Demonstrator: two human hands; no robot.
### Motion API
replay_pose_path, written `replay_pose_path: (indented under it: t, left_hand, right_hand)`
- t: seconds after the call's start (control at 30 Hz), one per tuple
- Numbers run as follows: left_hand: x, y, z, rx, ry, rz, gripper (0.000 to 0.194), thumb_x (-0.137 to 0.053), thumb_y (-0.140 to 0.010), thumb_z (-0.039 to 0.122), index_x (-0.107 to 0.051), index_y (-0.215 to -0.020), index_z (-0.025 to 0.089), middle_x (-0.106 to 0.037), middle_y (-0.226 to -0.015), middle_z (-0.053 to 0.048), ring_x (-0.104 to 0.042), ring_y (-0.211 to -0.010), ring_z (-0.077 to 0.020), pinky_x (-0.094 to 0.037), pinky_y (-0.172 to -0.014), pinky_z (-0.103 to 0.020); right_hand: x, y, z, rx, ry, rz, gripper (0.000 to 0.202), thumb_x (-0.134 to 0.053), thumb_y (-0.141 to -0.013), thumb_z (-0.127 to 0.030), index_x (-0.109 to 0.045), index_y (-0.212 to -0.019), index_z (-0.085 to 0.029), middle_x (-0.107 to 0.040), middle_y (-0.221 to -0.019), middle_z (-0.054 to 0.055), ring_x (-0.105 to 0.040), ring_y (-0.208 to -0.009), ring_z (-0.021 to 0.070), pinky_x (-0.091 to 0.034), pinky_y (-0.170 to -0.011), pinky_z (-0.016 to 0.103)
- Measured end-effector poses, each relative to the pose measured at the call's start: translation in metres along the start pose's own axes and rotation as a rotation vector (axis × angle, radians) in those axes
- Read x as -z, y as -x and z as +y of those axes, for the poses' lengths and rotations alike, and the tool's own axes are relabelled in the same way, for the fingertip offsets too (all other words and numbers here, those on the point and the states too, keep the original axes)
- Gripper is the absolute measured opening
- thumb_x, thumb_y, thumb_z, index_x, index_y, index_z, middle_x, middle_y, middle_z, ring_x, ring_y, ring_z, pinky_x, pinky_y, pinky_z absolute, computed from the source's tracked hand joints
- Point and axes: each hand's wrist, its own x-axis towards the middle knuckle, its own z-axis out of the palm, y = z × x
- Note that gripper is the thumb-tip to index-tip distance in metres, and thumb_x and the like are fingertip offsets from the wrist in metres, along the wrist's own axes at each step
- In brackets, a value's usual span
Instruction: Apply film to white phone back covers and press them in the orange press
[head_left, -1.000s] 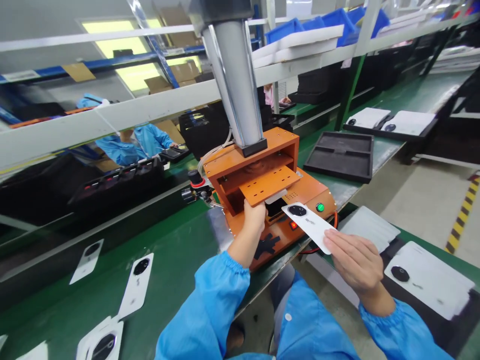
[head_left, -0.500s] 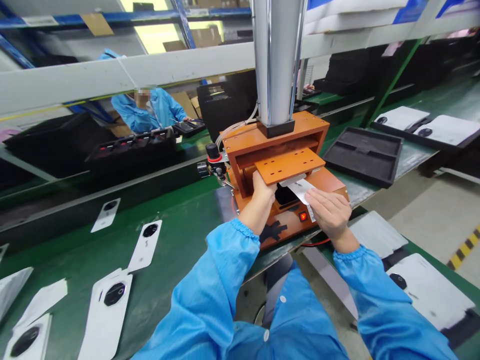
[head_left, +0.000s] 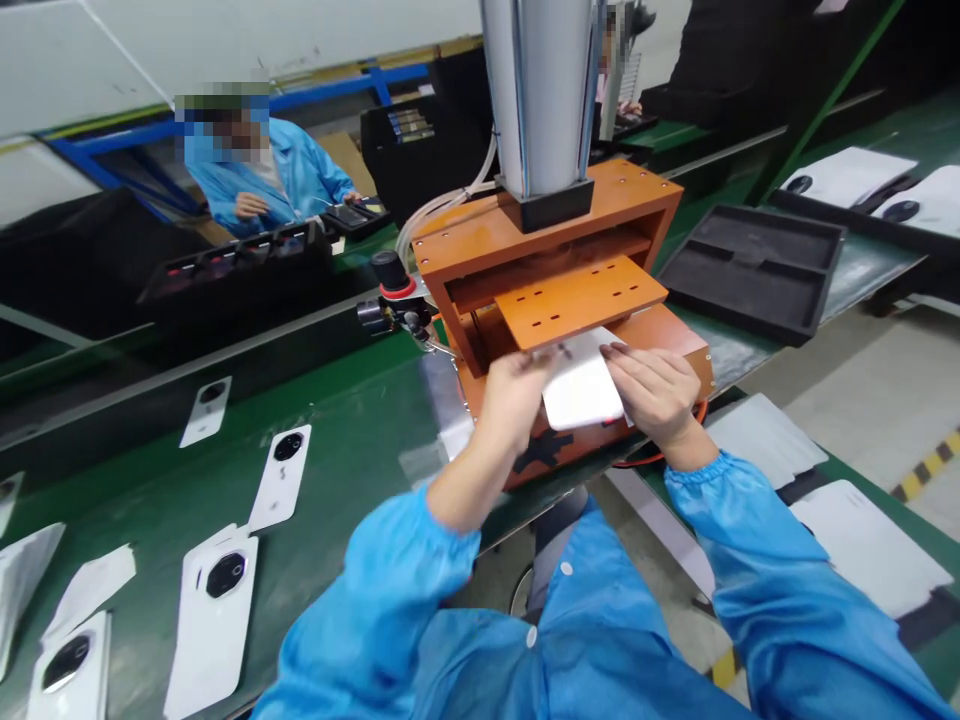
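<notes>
Between my two hands is a white panel (head_left: 583, 385), tilted in front of the orange press (head_left: 577, 300) and partly under its raised plate. My left hand (head_left: 516, 392) has its fingers closed at the panel's left edge. On the right edge, my right hand (head_left: 654, 388) grips the panel with fingers together. The panel's far end is hidden under the orange plate. Black tape (head_left: 546, 453) shows on the press base below my left hand.
White phone back covers (head_left: 214, 620) lie on the green table (head_left: 337, 520) at left. A black tray (head_left: 754, 270) sits right of the press. White covers (head_left: 874, 545) lie at lower right. A person (head_left: 262, 170) sits across the line.
The white panel has come forward from under the press plate and now shows its broad face. My left hand has moved back out to its left edge. The view has shifted.
</notes>
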Motion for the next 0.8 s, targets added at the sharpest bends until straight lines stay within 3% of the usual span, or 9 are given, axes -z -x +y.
replay_pose_path:
  t: [0.07,0.17,0.3,0.5,0.8]
  left_hand:
    - [0.021,0.044,-0.008,0.094,-0.206,-0.143,0.035,-0.080,-0.079,0.044,-0.070,-0.079,0.011,-0.068,-0.068,-0.004,-0.056,-0.056,-0.0128,-0.038,-0.051,-0.021]
    - [0.057,0.108,-0.024,0.111,-0.557,-0.252,0.042,-0.061,-0.094,0.053,-0.071,-0.084,0.013,-0.068,-0.071,-0.004,-0.057,-0.060,-0.0131,-0.037,-0.051,-0.021]
    - [0.095,0.154,-0.051,0.038,-0.784,-0.305,0.046,-0.055,-0.097,0.051,-0.069,-0.072,0.015,-0.064,-0.066,-0.004,-0.054,-0.059,-0.0133,-0.039,-0.054,-0.022]
    - [0.116,0.171,-0.081,-0.062,-0.841,-0.195,0.041,-0.051,-0.101,0.045,-0.068,-0.077,0.017,-0.063,-0.070,-0.003,-0.055,-0.063,-0.0141,-0.041,-0.060,-0.023]
    - [0.115,0.168,-0.089,-0.174,-0.909,-0.251,0.044,-0.047,-0.101,0.041,-0.054,-0.065,0.018,-0.053,-0.063,-0.002,-0.049,-0.062,-0.0134,-0.035,-0.059,-0.026]
  right_hand:
    - [-0.002,-0.006,-0.002,0.018,-0.027,0.027,0.027,-0.053,-0.102,-0.025,-0.072,-0.121,-0.028,-0.075,-0.121,0.004,-0.068,-0.118,0.0214,-0.053,-0.095,0.038]
    - [-0.005,-0.025,-0.009,0.108,-0.072,0.072,0.026,-0.056,-0.101,-0.022,-0.071,-0.122,-0.028,-0.075,-0.122,0.003,-0.069,-0.115,0.0191,-0.053,-0.091,0.035]
    - [-0.004,-0.053,-0.019,0.244,-0.022,0.012,0.027,-0.052,-0.101,-0.016,-0.071,-0.119,-0.024,-0.076,-0.119,0.003,-0.070,-0.110,0.0170,-0.052,-0.085,0.033]
    - [0.007,-0.057,-0.023,0.261,0.044,-0.095,0.028,-0.051,-0.099,-0.013,-0.072,-0.116,-0.022,-0.077,-0.115,0.004,-0.072,-0.104,0.0181,-0.052,-0.083,0.034]
    - [0.008,-0.062,-0.016,0.144,-0.079,-0.197,0.021,-0.058,-0.098,-0.020,-0.076,-0.108,-0.026,-0.078,-0.112,0.003,-0.074,-0.098,0.0204,-0.055,-0.084,0.034]
